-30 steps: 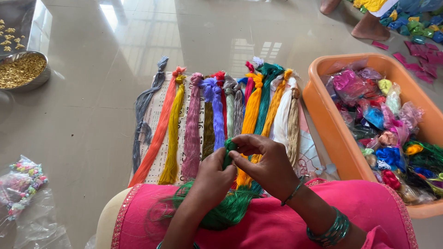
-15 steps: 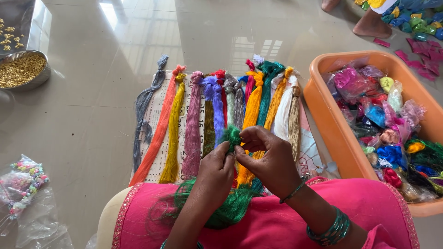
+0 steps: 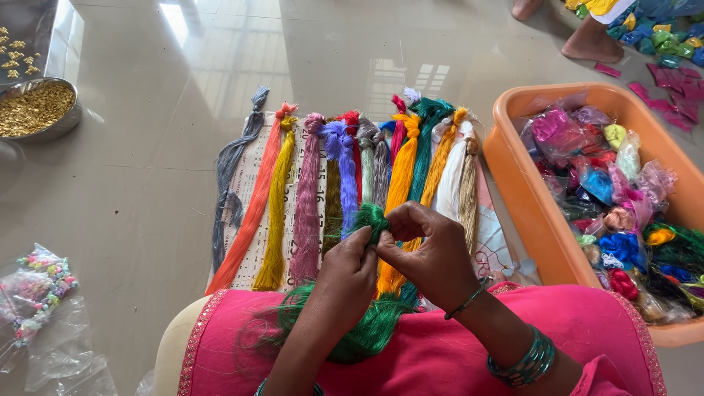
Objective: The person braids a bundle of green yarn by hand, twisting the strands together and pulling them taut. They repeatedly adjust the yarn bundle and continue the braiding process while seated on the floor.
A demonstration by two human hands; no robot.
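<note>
My left hand [image 3: 346,273] and my right hand [image 3: 433,253] meet over my lap, both pinching the knotted top of a green thread bundle [image 3: 370,217]. Its loose green tail [image 3: 359,326] spreads across my pink-clad knee. Just beyond my hands, a row of several coloured thread bundles [image 3: 345,191] lies side by side on a printed paper sheet [image 3: 246,183] on the floor: grey, orange, yellow, mauve, purple, teal, white and others.
An orange plastic tub [image 3: 528,198] of bagged coloured threads stands at the right. A steel bowl of golden beads [image 3: 33,108] sits far left. A clear bag of small coloured beads [image 3: 37,290] lies near left. Another person's foot [image 3: 590,40] is at top right.
My hands have risen slightly and worked the top of the green bundle, whose knot now stands above my fingers. The laid-out bundles have not moved.
</note>
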